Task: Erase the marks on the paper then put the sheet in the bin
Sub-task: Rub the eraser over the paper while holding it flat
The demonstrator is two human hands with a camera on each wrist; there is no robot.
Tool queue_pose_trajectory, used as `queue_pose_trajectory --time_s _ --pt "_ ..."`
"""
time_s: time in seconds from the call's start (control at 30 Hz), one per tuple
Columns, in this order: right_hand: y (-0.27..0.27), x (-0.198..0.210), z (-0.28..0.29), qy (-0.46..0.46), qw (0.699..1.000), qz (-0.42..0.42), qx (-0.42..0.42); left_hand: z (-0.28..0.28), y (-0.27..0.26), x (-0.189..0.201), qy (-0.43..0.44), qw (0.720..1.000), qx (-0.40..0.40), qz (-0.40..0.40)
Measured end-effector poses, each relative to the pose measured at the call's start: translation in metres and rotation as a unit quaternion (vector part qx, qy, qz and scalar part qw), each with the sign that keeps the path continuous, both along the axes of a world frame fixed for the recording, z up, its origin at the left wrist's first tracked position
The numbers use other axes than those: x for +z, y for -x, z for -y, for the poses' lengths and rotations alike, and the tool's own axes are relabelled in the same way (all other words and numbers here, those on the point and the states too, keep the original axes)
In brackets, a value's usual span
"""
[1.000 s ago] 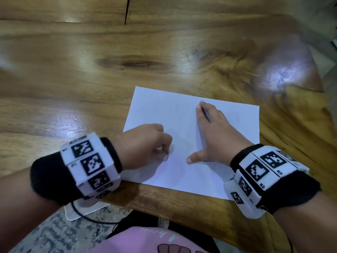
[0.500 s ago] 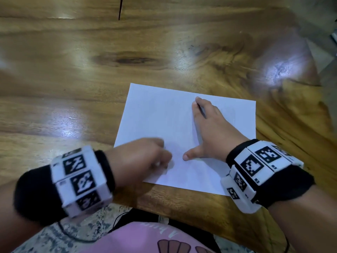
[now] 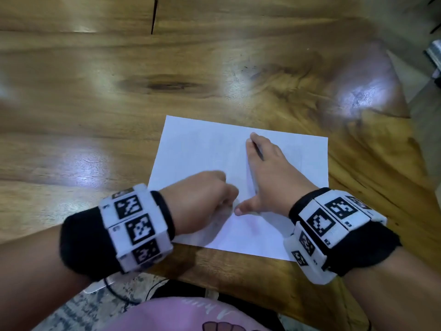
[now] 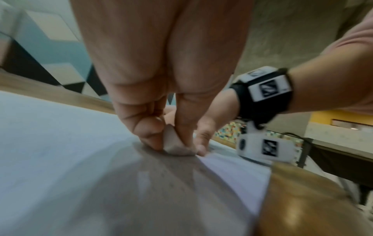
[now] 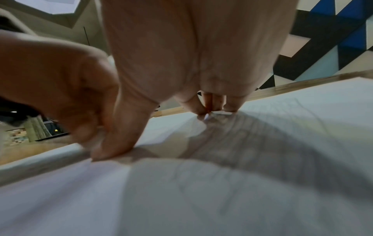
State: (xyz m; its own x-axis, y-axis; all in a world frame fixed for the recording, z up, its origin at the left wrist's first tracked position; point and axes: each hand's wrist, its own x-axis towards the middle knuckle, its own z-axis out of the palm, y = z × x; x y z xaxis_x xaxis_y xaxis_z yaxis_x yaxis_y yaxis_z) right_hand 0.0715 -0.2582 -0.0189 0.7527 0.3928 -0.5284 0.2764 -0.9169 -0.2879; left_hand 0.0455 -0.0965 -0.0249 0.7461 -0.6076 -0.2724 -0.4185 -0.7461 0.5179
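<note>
Sheet: I see the white paper (image 3: 202, 154) lying flat on the wooden table (image 3: 95, 103), its near edge close to the table's front edge, toward 6 o'clock.
Left hand: my left hand (image 3: 200, 199) is curled, thumb and fingers pinching a small pale eraser (image 4: 175, 145); the eraser's underside touches the sheet at about its 7 o'clock part.
Right hand: my right hand (image 3: 269, 177) lies flat on the sheet, fingers straight and together pointing to 12 o'clock, thumb spread toward 9 o'clock, nearly touching the left hand.
Marks: from the right wrist I make out faint pencil lines (image 5: 282, 124) beneath the palm.
Wrists: a marker band (image 3: 136, 225) sits on each.
</note>
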Motion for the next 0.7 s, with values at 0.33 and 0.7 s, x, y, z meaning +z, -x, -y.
queue_pose_trajectory --time_s 0.33,0.7 --pt "-0.001 0.0 0.0 -0.002 1.0 0.005 0.0 0.017 -0.083 -0.005 -0.028 0.988 0.136 0.067" --pt "0.0 -0.002 0.002 -0.024 1.0 0.007 -0.006 -0.005 -0.016 0.01 -0.049 0.996 -0.013 -0.07"
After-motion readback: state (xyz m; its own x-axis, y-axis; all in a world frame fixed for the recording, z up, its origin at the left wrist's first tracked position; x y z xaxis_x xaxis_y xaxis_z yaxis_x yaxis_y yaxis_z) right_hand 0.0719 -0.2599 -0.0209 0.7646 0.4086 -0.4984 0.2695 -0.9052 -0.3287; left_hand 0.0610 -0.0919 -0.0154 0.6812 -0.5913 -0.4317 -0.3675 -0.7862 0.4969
